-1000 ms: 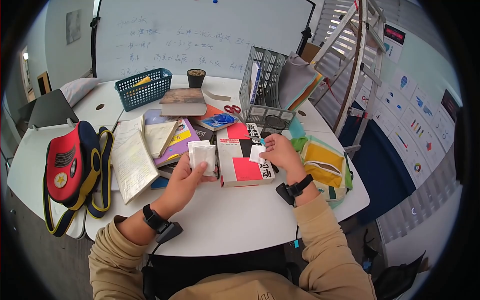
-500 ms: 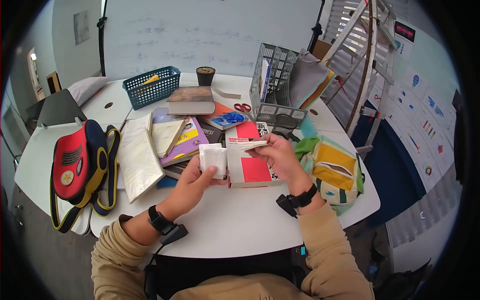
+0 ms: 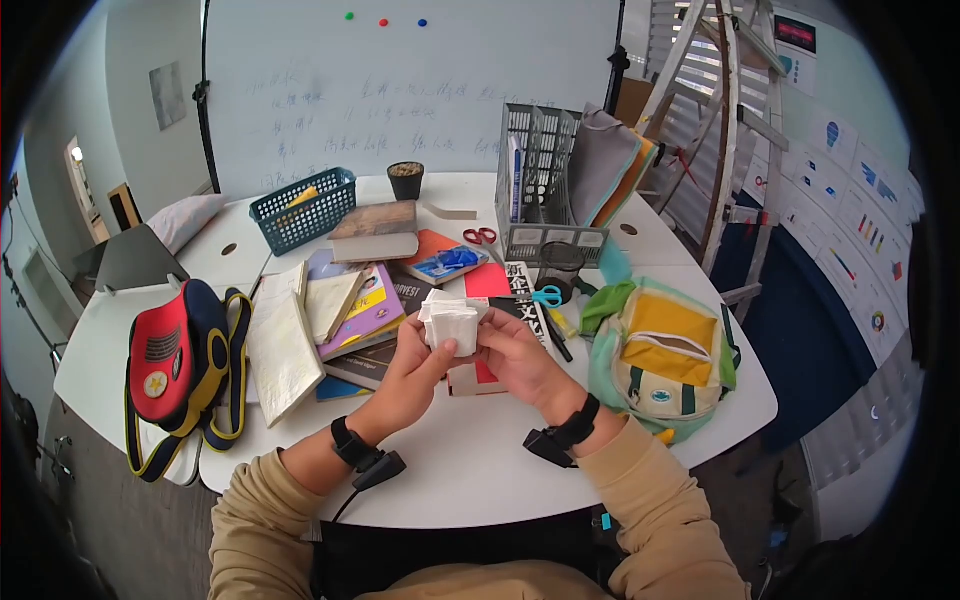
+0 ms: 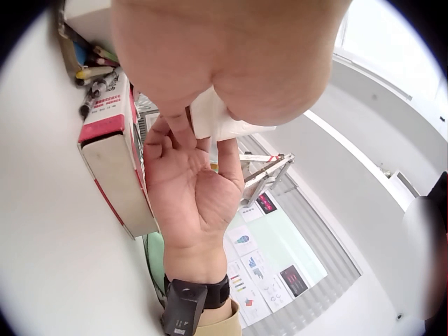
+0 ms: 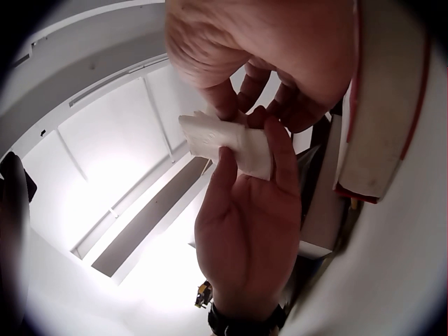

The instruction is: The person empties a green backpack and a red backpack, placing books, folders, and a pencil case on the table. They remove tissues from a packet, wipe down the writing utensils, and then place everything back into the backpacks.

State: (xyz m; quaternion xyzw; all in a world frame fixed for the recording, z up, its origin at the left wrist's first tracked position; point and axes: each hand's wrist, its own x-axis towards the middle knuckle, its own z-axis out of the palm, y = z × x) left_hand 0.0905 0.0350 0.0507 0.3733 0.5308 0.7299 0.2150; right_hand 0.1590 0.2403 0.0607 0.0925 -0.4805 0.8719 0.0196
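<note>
Close over the thick red-and-white book, my two hands meet at a small stack of folded white tissues. My left hand grips the stack, thumb across its front, as the right wrist view also shows with the tissues between thumb and fingers. At the stack's right edge, my right hand pinches with thumb and fingertips; the fingertips are partly hidden behind the tissues. Blue-handled scissors lie just beyond the right hand.
Books, including a purple one, pile up left of my hands. A red-and-navy bag lies at the left, a green-and-yellow backpack at the right. Behind stand a teal basket, a potted plant and a grey file rack.
My right hand, holding folded tissue apart from the stack before, has moved left and now meets the left hand at the stack. The left hand keeps its hold.
</note>
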